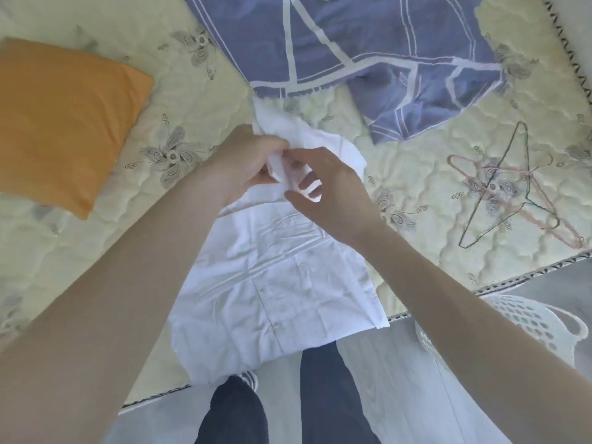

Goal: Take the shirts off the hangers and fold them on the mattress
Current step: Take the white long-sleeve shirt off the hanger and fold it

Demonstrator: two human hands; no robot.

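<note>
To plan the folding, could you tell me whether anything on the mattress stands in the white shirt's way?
Nothing visible blocks it. Both the left hand and right hand hold the white shirt at its collar end. The purple sheet lies just beyond that end; the hangers and orange pillow lie apart.

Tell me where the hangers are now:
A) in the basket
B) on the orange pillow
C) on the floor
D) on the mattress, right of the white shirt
D: both wire hangers lie crossed and bare on the mattress, to the right of the shirt.
</note>
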